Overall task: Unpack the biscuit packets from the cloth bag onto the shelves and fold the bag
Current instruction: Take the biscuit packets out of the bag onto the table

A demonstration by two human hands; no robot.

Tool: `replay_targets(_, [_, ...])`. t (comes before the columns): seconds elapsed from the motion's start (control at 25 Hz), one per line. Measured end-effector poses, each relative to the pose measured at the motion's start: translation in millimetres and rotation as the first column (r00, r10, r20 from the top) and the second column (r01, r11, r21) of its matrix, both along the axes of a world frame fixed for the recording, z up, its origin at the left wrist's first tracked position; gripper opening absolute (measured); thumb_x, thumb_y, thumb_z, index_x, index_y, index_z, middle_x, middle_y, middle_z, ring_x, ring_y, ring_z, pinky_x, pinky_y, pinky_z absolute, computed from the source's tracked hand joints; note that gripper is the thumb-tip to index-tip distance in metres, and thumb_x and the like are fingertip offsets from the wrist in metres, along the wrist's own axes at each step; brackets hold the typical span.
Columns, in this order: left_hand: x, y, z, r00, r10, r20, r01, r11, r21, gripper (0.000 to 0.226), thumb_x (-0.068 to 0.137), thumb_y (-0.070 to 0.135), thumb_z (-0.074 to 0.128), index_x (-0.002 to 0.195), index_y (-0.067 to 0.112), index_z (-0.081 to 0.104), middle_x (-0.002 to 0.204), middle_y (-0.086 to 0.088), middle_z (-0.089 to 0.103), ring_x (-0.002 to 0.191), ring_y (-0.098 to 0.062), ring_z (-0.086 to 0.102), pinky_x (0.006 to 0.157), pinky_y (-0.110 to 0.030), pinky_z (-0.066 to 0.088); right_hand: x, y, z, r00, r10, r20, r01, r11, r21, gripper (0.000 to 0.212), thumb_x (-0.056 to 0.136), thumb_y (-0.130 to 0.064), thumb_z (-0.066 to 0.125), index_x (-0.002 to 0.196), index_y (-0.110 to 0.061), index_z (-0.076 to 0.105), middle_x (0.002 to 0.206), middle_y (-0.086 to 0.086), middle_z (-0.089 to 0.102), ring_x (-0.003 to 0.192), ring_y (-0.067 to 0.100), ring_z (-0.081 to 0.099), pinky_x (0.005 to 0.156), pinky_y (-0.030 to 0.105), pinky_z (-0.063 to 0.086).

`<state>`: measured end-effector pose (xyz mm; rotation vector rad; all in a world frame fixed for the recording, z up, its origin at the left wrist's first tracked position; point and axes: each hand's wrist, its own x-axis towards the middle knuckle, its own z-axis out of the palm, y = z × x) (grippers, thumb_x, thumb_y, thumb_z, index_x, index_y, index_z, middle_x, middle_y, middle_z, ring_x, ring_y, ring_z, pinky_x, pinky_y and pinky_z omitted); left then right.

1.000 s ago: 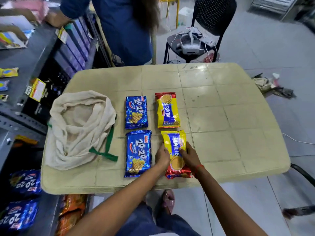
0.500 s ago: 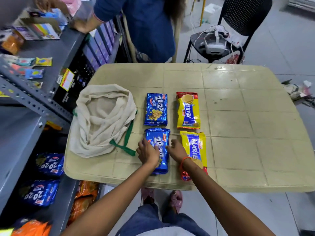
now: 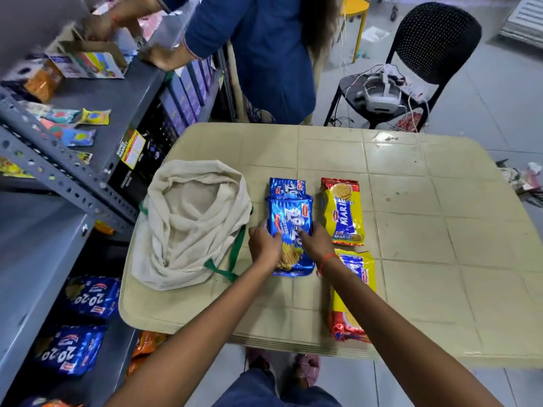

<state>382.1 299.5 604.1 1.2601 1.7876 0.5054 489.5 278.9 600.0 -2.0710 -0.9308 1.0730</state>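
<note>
A blue 20-20 biscuit packet [image 3: 291,218] lies between my left hand [image 3: 264,245] and my right hand [image 3: 316,243], which grip its two long sides. It overlaps a second blue 20-20 packet [image 3: 287,188] behind it. A yellow Marie packet [image 3: 343,211] lies to the right on the table [image 3: 426,259]. Another yellow Marie packet [image 3: 357,292] sits near the front edge, partly under my right forearm. The crumpled cream cloth bag [image 3: 191,224] with green handles rests open on the table's left side.
Grey metal shelves [image 3: 53,171] stand at the left, with blue 20-20 packets [image 3: 91,296] on a low shelf. Another person in blue [image 3: 264,54] stands behind the table at the shelf. A black chair [image 3: 417,71] holding devices and cables is at the back right.
My hands left the near Marie packet, went to the near blue 20-20 packet, took it by the sides and slid it forward over the far blue packet.
</note>
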Motion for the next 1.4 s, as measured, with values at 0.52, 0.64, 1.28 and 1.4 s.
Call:
replay_targets(0.52, [5.4, 68.2, -13.5, 0.998, -0.049, -0.049, 0.053, 0.995, 0.086, 0.036, 0.087, 0.009, 0.054, 0.122, 0.006, 0.057, 0.122, -0.018, 0.06, 0.113, -0.033, 0.057, 0.097, -0.038, 0.046, 19.5, 41.0, -9.7, 1.0, 0.019, -0.008, -0.019, 1.0, 0.025, 0.042, 0.094, -0.005, 0.049, 0.135, 0.003, 0.04, 0.138, 0.02, 0.051, 0.125, 0.032, 0.052, 0.101, 0.04, 0.044])
replay_targets(0.64, [18.4, 6.7, -22.2, 0.987, -0.132, 0.088, 0.111, 0.971, 0.212, 0.02, 0.085, 0.007, 0.058, 0.104, 0.005, 0.062, 0.104, -0.017, 0.065, 0.099, -0.034, 0.061, 0.087, -0.035, 0.048, 33.4, -10.3, -10.5, 0.969, -0.193, 0.154, 0.173, 0.976, 0.135, 0.042, 0.091, -0.003, 0.053, 0.132, 0.001, 0.049, 0.13, 0.021, 0.058, 0.121, 0.033, 0.055, 0.102, 0.038, 0.042])
replay_targets(1.28, [70.7, -71.3, -2.5, 0.884, -0.313, 0.346, 0.387, 0.906, -0.17, 0.049, 0.09, 0.01, 0.056, 0.137, 0.019, 0.041, 0.134, -0.016, 0.05, 0.119, -0.033, 0.055, 0.099, -0.05, 0.05, 104.3, -81.9, 3.7, 0.977, -0.209, -0.039, 0.204, 0.974, -0.1, 0.031, 0.087, -0.022, 0.065, 0.105, 0.003, 0.064, 0.099, 0.017, 0.067, 0.086, 0.025, 0.062, 0.065, 0.024, 0.044])
replay_targets(1.4, [84.8, -29.2, 19.7, 0.903, -0.264, 0.338, 0.311, 0.946, -0.093, 0.047, 0.091, 0.004, 0.052, 0.135, 0.016, 0.045, 0.135, -0.016, 0.052, 0.119, -0.033, 0.056, 0.1, -0.049, 0.049, 109.0, -43.7, 25.5, 0.982, -0.189, -0.005, 0.189, 0.982, 0.029, 0.04, 0.087, -0.025, 0.064, 0.116, 0.002, 0.057, 0.119, 0.02, 0.065, 0.108, 0.034, 0.062, 0.09, 0.039, 0.05])
